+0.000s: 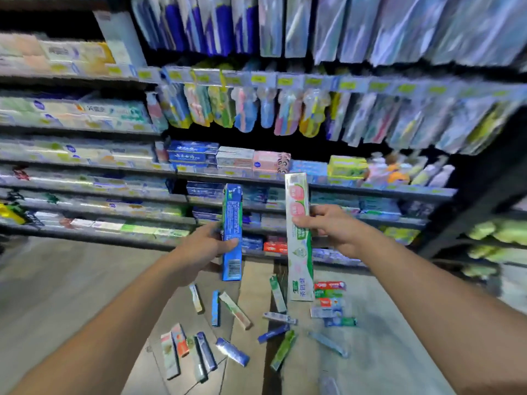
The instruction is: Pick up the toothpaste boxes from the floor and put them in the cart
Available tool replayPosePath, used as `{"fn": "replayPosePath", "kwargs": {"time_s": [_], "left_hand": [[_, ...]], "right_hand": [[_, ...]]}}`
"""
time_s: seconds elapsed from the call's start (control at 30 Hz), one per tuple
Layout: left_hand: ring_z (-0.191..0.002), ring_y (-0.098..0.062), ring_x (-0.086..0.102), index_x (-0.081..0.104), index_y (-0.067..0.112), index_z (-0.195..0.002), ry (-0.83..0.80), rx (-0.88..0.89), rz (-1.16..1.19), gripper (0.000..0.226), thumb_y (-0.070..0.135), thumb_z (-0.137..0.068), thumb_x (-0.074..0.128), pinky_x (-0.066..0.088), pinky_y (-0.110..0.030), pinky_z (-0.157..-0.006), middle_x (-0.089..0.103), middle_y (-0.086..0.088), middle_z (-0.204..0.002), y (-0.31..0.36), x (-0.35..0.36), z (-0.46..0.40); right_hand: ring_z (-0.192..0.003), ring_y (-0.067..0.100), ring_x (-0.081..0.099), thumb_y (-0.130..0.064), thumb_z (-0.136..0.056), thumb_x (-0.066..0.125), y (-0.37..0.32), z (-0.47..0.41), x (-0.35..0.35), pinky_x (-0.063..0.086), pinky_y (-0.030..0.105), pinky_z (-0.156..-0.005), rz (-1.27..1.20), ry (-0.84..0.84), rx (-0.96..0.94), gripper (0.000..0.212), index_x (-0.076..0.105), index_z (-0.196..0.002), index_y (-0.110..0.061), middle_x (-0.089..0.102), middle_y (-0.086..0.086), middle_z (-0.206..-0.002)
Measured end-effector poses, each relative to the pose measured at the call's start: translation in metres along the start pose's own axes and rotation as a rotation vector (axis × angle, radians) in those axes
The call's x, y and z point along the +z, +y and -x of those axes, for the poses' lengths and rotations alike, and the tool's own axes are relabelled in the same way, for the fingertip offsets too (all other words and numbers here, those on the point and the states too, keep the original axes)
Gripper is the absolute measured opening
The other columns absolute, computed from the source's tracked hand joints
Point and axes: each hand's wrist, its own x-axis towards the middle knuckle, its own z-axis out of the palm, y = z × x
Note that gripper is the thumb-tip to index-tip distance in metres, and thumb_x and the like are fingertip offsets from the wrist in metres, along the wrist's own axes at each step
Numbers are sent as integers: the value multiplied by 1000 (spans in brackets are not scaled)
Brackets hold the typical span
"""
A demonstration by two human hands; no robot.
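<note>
The left hand [205, 246] grips a blue toothpaste box [232, 232] around its middle, fingers wrapped behind it and the thumb pressed across the front, so the box stands nearly upright with its barcode end pointing down. The right hand [330, 226] pinches a longer white and green toothpaste box [299, 238] about halfway along, the thumb on the front face and the fingers curled round the far side; this box is also held upright, its top end level with the lower shelves. Both arms reach forward over the floor [71, 295], the two boxes held apart from each other. Below them many more toothpaste boxes [232, 352] lie scattered on the floor at odd angles, some touching, some on their own. Behind the hands stand store shelves [94, 192] stacked with boxed toothpaste, and hanging toothbrush packs [245, 109] fill the rows above, blurred. No cart shows in this view.
</note>
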Motion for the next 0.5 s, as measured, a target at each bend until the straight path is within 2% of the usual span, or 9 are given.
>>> {"fn": "replayPosePath", "kwargs": {"time_s": [0.1, 0.17, 0.23, 0.3, 0.37, 0.43, 0.5], "left_hand": [[-94, -24, 69, 60, 19, -122, -96, 31, -70, 26, 15, -97, 63, 59, -44, -75, 70, -5, -110, 21, 40, -14], [-99, -27, 68, 60, 21, -123, -166, 44, -133, 27, 16, -96, 64, 58, -49, -80, 69, -5, -111, 39, 70, -24], [-95, -32, 65, 61, 21, -122, -234, 64, -188, 27, 16, -96, 65, 53, -48, -78, 69, -11, -109, 59, 104, -34], [-89, -29, 57, 62, 19, -118, -282, 85, -231, 24, 15, -95, 65, 47, -45, -75, 63, -24, -109, 77, 144, -45], [-88, -27, 56, 61, 18, -116, -330, 95, -257, 20, 15, -96, 65, 48, -41, -75, 63, -22, -107, 95, 194, -54], [-81, -24, 59, 59, 18, -113, -375, 105, -278, 17, 14, -97, 62, 50, -29, -64, 65, -8, -96, 108, 248, -60], [-72, -18, 61, 56, 19, -113, -396, 112, -323, 17, 15, -98, 62, 47, -25, -51, 66, -1, -92, 118, 303, -63]], "right_hand": [[-94, 28, 70, -22, -81, 79, 8, 28, -43, 58, 41, -83, -35, 95, -9, 37, 68, -114, -8, 76, 11, -104], [-93, 27, 70, -23, -80, 79, 15, 46, -74, 56, 36, -76, -66, 151, -14, 38, 69, -113, -7, 75, 12, -106], [-91, 25, 69, -25, -81, 79, 21, 64, -106, 54, 31, -70, -100, 207, -16, 37, 69, -111, -7, 75, 11, -106], [-82, 19, 69, -25, -83, 78, 29, 86, -142, 50, 22, -55, -130, 267, -9, 31, 69, -108, -8, 76, 8, -102], [-73, 14, 67, -24, -85, 77, 42, 109, -182, 42, 18, -44, -178, 320, -11, 28, 69, -107, -9, 77, 6, -98], [-76, 13, 66, -25, -83, 78, 58, 134, -225, 40, 18, -45, -210, 379, -10, 30, 70, -109, -12, 76, 3, -100], [-90, 20, 70, -28, -80, 80, 75, 160, -269, 53, 28, -59, -228, 446, 3, 32, 71, -109, -16, 76, 1, -103]]}}
